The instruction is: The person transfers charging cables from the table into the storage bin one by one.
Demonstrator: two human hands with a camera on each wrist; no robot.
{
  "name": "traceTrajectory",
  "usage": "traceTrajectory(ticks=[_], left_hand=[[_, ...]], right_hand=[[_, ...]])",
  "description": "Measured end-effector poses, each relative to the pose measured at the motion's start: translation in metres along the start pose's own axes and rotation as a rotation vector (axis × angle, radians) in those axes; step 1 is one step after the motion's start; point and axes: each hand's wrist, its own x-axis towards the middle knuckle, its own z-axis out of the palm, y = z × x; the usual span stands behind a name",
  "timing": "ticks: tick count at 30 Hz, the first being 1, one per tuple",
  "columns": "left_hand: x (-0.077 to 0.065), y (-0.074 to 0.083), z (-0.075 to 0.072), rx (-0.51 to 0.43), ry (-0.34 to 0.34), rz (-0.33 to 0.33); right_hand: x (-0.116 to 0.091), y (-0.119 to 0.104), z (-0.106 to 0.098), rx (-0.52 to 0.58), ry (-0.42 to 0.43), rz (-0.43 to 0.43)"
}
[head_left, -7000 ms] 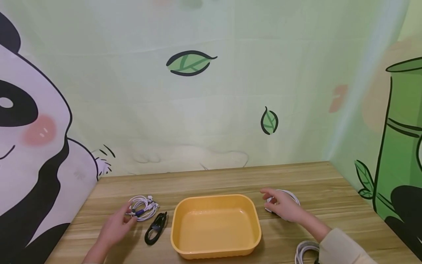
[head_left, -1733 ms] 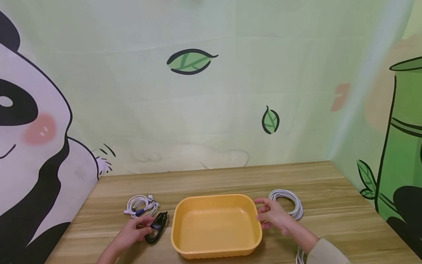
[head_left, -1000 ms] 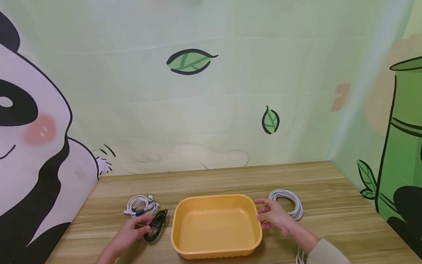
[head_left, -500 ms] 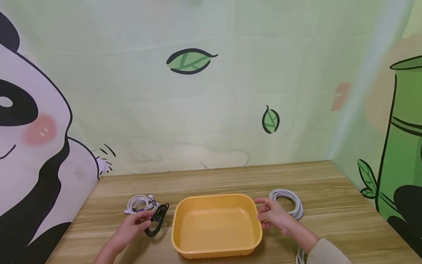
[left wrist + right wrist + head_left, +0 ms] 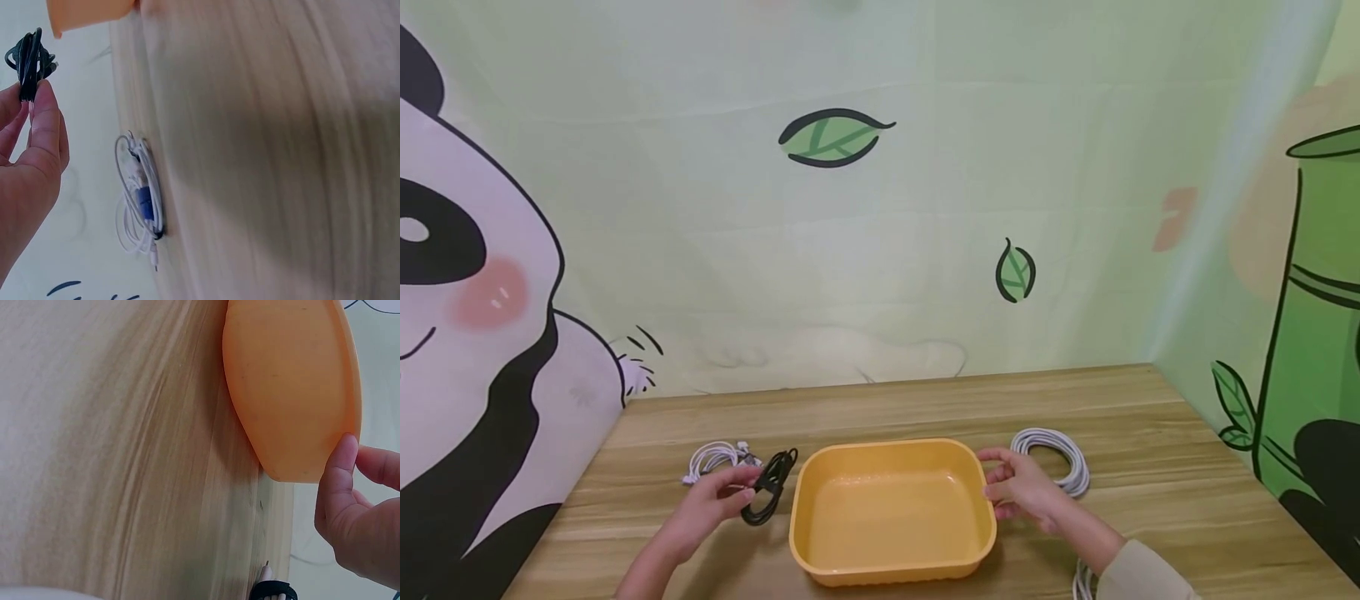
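My left hand [image 5: 703,508] pinches a bundled black cable [image 5: 760,508] between thumb and fingers, raised over the table left of a yellow plastic tray [image 5: 887,575]. In the left wrist view the black cable [image 5: 28,65] stands up from the fingertips as a tight wrapped loop. At the tray's right side my right hand [image 5: 1030,496] holds the rim with thumb and fingertips. The right wrist view shows the thumb against the upper edge of the tray's outer wall [image 5: 287,387]. Nothing lies inside the tray.
A white cable bundle [image 5: 715,457] with a blue connector [image 5: 145,203] lies behind my left hand. A grey-white cable coil [image 5: 1078,475] sits right of the tray, and another coil [image 5: 1082,581] is partly hidden by my right sleeve. A printed cloth [image 5: 895,267] hangs behind the wooden table.
My left hand came from beside the white cables to the black cable, took hold and raised it toward the tray. My right hand left the grey-white coil for the tray rim and has stayed there.
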Motion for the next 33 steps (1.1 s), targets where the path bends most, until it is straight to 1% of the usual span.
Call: traceTrajectory(ticks=[5,10,15,22,28,33], left_hand=[[0.002,0.009,0.004,0.009,0.003,-0.002],[0.004,0.013,0.008,0.026,-0.013,0.003],[0.005,0.019,0.011,0.037,-0.032,0.017],[0.005,0.023,0.018,0.053,-0.049,0.06],[0.006,0.028,0.023,0.067,-0.058,0.063],[0.007,0.032,0.027,0.063,-0.091,0.079]], right_hand=[[-0.001,-0.001,-0.001,0.013,-0.022,0.0],[0.0,0.0,-0.001,0.011,-0.02,-0.004],[0.0,0.0,-0.002,0.009,-0.022,-0.005],[0.0,0.001,-0.002,0.01,-0.016,0.003],[0.001,0.002,-0.002,0.013,-0.018,0.003],[0.001,0.002,-0.002,0.017,-0.024,-0.003]])
